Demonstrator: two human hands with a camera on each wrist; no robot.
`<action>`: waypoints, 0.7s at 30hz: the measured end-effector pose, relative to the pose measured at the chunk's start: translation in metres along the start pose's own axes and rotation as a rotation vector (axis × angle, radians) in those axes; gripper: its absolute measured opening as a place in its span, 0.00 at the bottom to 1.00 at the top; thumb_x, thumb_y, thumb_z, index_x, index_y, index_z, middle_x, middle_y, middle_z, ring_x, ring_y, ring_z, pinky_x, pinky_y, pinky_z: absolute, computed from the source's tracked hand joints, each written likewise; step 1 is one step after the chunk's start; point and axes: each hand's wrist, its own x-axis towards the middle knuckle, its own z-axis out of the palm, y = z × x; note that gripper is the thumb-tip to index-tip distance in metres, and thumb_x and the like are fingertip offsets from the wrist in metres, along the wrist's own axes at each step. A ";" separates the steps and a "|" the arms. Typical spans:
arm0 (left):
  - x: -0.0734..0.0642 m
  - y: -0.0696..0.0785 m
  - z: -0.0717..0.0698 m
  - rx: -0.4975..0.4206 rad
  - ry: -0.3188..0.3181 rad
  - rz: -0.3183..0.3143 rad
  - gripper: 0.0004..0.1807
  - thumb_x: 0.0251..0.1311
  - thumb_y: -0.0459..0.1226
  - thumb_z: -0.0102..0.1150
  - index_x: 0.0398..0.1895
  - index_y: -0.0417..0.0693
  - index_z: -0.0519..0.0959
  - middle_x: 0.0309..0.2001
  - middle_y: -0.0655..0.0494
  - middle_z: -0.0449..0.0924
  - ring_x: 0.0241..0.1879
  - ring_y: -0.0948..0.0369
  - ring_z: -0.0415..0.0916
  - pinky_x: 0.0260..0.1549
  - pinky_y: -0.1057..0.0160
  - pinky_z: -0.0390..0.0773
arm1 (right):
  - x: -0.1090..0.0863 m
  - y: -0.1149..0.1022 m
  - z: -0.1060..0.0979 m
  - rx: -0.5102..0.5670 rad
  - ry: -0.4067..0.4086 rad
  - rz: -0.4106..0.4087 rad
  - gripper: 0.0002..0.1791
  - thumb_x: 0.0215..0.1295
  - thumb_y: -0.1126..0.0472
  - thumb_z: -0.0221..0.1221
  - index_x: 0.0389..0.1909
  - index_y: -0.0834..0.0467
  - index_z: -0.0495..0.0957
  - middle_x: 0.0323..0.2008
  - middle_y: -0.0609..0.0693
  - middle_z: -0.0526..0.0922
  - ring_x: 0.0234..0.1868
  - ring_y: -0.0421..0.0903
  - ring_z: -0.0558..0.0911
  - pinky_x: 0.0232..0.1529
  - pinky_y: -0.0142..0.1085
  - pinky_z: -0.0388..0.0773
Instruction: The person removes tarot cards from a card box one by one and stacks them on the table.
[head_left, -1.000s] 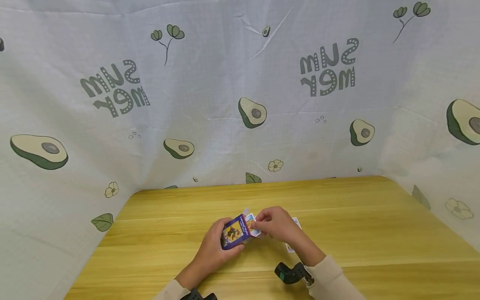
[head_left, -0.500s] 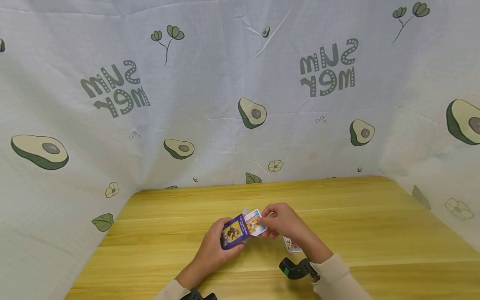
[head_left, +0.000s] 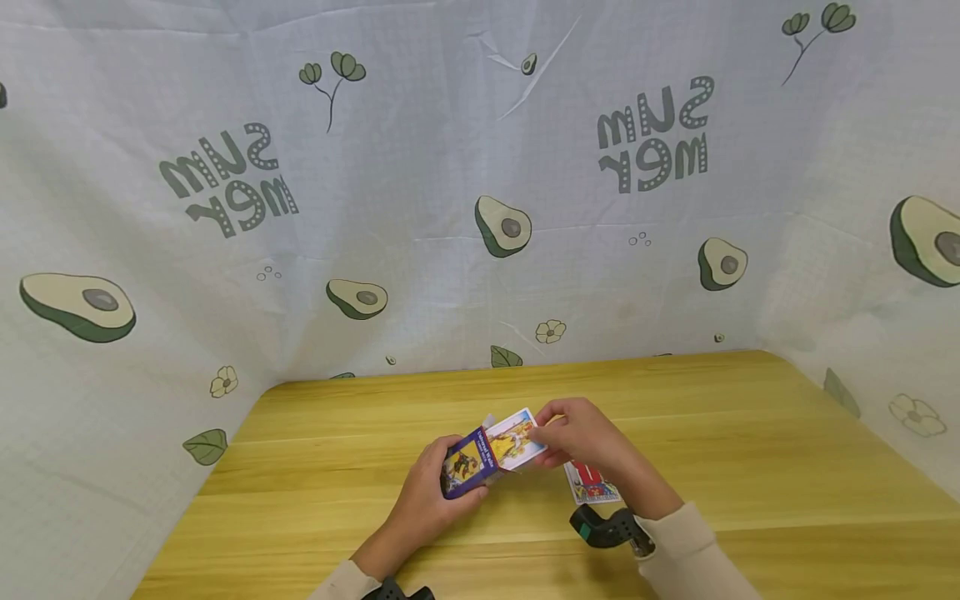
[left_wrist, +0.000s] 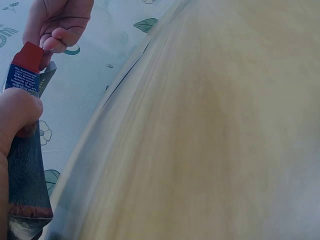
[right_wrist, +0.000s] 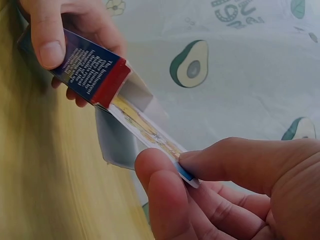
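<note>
My left hand [head_left: 423, 492] grips a blue tarot card box [head_left: 467, 463] by its sides, its open end tilted up to the right. A picture card [head_left: 517, 440] sticks well out of that end in the head view. The thumb and fingers of my right hand [head_left: 577, 433] pinch the card's outer edge. In the right wrist view the card [right_wrist: 145, 127] still runs into the box [right_wrist: 87, 70], and the open flap [right_wrist: 115, 140] hangs beside it. Whether more than one card is pinched, I cannot tell. Another card [head_left: 592, 485] lies on the table, partly under my right forearm.
The wooden table [head_left: 360, 433] stretches around both hands. A white cloth [head_left: 420, 167] printed with avocados hangs behind it and at both sides. A black wrist camera [head_left: 607, 527] sits on the right wrist above the table.
My right hand has moved right and slightly up, drawing the card farther out of the box. More of the card on the table shows. The left hand and box have stayed in place.
</note>
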 end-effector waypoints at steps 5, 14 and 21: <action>0.000 -0.001 0.000 -0.019 0.005 -0.001 0.39 0.50 0.53 0.70 0.63 0.51 0.66 0.53 0.58 0.72 0.44 0.62 0.70 0.41 0.63 0.73 | 0.000 -0.001 -0.007 -0.002 0.002 -0.003 0.11 0.62 0.65 0.62 0.40 0.67 0.75 0.28 0.56 0.84 0.26 0.55 0.84 0.32 0.45 0.82; 0.000 -0.002 0.001 -0.002 0.018 0.000 0.38 0.50 0.52 0.70 0.63 0.50 0.66 0.52 0.58 0.72 0.44 0.62 0.70 0.41 0.64 0.73 | -0.001 -0.001 -0.021 0.033 0.000 -0.010 0.12 0.62 0.66 0.62 0.42 0.69 0.73 0.27 0.57 0.84 0.25 0.52 0.84 0.32 0.44 0.82; 0.000 -0.003 0.001 -0.003 0.018 -0.008 0.39 0.51 0.53 0.70 0.63 0.50 0.65 0.51 0.57 0.72 0.43 0.62 0.69 0.39 0.65 0.73 | -0.003 -0.002 -0.030 0.042 0.018 0.006 0.14 0.63 0.65 0.61 0.45 0.70 0.72 0.28 0.57 0.84 0.27 0.52 0.84 0.34 0.44 0.82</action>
